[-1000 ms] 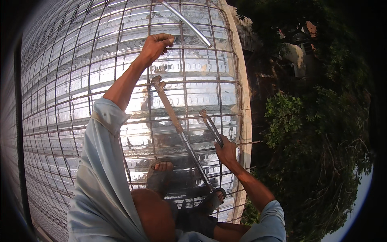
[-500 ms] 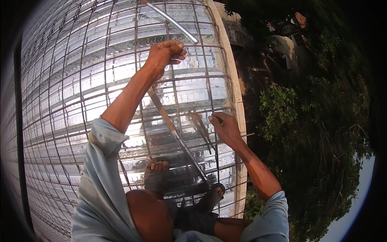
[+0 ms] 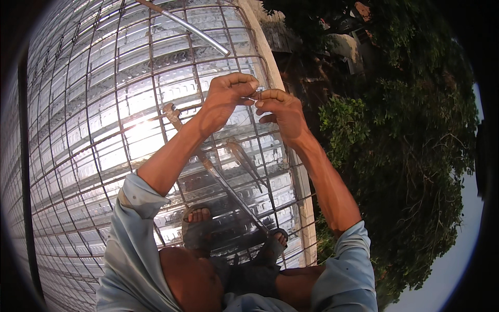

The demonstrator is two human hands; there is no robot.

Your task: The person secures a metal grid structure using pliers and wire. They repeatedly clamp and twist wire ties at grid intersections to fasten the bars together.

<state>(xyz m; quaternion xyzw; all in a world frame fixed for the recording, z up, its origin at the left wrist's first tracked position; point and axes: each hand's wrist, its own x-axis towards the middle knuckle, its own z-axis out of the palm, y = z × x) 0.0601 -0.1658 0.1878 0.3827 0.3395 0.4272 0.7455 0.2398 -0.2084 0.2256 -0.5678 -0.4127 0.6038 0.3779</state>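
My left hand (image 3: 224, 101) and my right hand (image 3: 279, 112) meet fingertip to fingertip above a rusty rebar grid (image 3: 104, 156). Both pinch a short, thin piece of wire (image 3: 254, 97) between them, right over a crossing of the bars. Below the hands, a long rusty tool with a hooked head (image 3: 208, 166) lies across the grid. A pair of pincers (image 3: 245, 162) lies beside it, held by neither hand.
The grid covers shiny corrugated metal decking (image 3: 78, 104). A metal pipe (image 3: 195, 30) lies at the far end. My sandalled feet (image 3: 197, 229) stand on the bars. The deck's edge (image 3: 304, 187) runs along the right, with trees (image 3: 395, 156) far below.
My right hand has left the pincers lying on the grid and risen to meet my left hand. The left hand came down and to the right; both now pinch the wire.
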